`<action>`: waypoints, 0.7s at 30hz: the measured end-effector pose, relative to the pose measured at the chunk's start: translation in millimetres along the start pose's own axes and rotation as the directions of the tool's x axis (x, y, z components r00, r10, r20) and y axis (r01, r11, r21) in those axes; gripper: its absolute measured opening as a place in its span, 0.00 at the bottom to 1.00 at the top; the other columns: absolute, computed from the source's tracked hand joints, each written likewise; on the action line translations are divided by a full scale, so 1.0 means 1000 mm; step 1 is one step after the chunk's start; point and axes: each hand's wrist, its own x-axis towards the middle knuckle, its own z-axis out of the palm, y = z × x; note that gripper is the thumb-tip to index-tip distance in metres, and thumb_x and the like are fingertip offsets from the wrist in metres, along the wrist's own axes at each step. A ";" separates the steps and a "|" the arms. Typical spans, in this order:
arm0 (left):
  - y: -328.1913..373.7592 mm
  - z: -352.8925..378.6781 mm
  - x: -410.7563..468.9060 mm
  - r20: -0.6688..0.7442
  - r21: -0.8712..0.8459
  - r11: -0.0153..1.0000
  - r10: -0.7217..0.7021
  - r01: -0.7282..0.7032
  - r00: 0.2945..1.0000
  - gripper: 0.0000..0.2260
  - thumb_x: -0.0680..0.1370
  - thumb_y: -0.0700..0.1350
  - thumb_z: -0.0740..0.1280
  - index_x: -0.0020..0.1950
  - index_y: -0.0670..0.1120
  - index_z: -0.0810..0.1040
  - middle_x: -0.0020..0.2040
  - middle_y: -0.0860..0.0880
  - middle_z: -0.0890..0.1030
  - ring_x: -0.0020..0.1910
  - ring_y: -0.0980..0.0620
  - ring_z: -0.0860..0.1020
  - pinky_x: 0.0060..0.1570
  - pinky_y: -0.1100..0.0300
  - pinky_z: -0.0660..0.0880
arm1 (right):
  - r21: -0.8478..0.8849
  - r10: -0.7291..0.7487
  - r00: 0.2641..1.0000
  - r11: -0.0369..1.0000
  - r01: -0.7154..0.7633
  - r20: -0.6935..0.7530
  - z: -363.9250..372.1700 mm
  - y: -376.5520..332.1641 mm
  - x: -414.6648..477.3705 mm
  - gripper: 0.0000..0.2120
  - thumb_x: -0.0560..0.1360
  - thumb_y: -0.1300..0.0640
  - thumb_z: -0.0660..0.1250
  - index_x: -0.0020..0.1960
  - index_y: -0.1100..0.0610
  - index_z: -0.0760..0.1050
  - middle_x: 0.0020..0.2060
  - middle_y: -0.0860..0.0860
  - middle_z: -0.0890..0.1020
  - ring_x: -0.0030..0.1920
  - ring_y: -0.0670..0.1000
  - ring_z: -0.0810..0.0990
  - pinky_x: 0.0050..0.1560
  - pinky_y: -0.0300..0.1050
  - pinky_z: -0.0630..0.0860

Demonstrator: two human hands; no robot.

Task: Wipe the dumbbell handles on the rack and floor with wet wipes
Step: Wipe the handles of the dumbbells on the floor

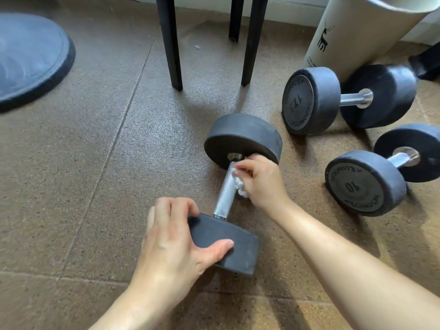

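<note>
The left hand (176, 236), lowest in the frame, was curled over the near head (240, 253) of the dumbbell (221, 206) at lower centre. Its handle (226, 186) ran up-frame, tilting slightly right. The right hand (260, 179) pinched the wet wipe (239, 185) against the handle's right side near the far head (242, 136), so the unwiped length probably lay down-frame.

we see speckled brown flooring (95, 139) under black furniture legs (170, 44), a dark round pad (31, 55) to their left and a cream bin (357, 32) to their right.
</note>
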 end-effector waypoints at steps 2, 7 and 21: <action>0.000 0.000 -0.003 -0.005 0.035 0.999 -0.018 0.018 1.000 0.27 0.59 0.71 0.69 0.47 0.54 0.68 0.45 0.57 0.66 0.48 0.53 0.68 0.44 0.57 0.68 | 0.029 -0.017 1.000 0.999 0.017 0.013 0.009 -0.005 -0.011 0.03 0.70 0.63 0.72 0.43 0.60 0.84 0.38 0.53 0.79 0.39 0.51 0.78 0.43 0.37 0.70; -0.001 0.000 -0.012 -0.041 0.151 0.979 0.141 -0.134 0.989 0.26 0.68 0.67 0.64 0.51 0.47 0.72 0.49 0.50 0.70 0.47 0.48 0.69 0.46 0.57 0.68 | 0.056 -0.286 0.893 0.957 0.285 0.346 -0.003 -0.015 -0.025 0.05 0.70 0.58 0.70 0.41 0.59 0.84 0.39 0.52 0.80 0.38 0.52 0.81 0.41 0.39 0.75; 0.017 0.021 -0.026 0.094 0.320 0.693 0.656 -0.647 0.749 0.19 0.76 0.57 0.66 0.61 0.47 0.76 0.57 0.42 0.77 0.59 0.41 0.75 0.52 0.48 0.78 | -0.249 -0.357 0.873 0.860 0.446 0.333 -0.021 0.013 0.003 0.08 0.63 0.66 0.68 0.41 0.59 0.83 0.38 0.53 0.83 0.35 0.58 0.78 0.37 0.46 0.76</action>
